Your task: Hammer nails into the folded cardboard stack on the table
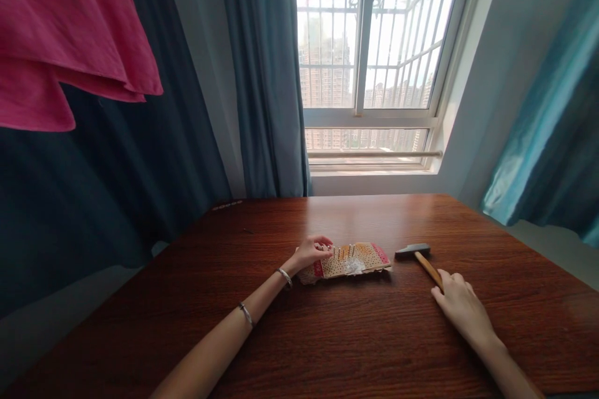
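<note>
My left hand reaches over a flat, patterned piece of board with ragged edges and red ends. Its thumb and fingers curl in at the leftmost of several upright nails and appear to pinch it; the fingertips are small in view. A crumpled, clear-looking patch lies on the board's front part. To the right, my right hand is wrapped round the lower end of the wooden handle of a hammer. The hammer's dark metal head rests on or just above the table, right of the board.
The brown wooden table fills the lower view. A small thin dark object lies at its back left, and a row of small rings sits by the far left edge. Blue curtains, a barred window and a hanging pink cloth surround it.
</note>
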`<state>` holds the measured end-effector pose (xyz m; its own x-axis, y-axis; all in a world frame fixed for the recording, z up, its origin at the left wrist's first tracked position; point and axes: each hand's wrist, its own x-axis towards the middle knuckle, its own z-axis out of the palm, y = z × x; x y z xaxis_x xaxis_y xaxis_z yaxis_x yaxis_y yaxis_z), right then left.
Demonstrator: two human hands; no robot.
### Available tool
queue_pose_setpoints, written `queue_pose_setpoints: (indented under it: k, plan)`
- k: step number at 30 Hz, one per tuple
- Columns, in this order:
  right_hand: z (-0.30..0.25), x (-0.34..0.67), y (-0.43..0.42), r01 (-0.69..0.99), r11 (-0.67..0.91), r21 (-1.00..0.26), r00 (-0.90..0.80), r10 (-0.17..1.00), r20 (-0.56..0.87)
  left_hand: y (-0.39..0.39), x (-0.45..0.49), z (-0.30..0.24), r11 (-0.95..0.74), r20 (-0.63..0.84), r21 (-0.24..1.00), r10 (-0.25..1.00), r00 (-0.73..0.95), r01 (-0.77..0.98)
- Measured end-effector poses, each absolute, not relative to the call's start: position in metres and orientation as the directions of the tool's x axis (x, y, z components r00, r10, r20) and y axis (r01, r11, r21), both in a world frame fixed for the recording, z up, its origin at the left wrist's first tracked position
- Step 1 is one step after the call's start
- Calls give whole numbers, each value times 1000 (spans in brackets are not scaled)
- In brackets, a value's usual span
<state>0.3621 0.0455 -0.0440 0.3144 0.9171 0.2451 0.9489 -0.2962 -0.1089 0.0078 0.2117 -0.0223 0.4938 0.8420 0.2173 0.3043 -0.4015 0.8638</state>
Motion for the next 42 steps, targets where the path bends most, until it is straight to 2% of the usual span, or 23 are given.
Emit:
queue_pose_setpoints:
  k: [3,7,13,19,24,27,31,42]
  plan:
    - [-46,361,47,957,-268,-109,287,922,260,213,6,-20,-416,212,851,831,515,320]
    - [-54,369,48,966,-190,-175,234,930,282,213,4,-19,-413,186,857,805,563,307]
    - [-46,372,52,901,-138,-412,266,924,273,210,8,-13,-500,240,789,786,570,357]
    - [-7,340,47,650,-36,-759,340,907,248,210,12,-16,-504,243,723,825,509,472]
    - [28,305,36,326,22,-945,208,974,94,212,12,-20,-504,256,707,836,485,496]
    - [42,288,35,177,-2,-984,62,998,9,211,13,-22,-541,294,693,815,499,477]
    - [52,268,40,49,-24,-999,-84,996,-28,210,15,-23,-555,321,685,812,488,473]
    - [58,227,66,214,33,-976,-155,988,0,211,23,-22,-615,351,653,763,542,443]
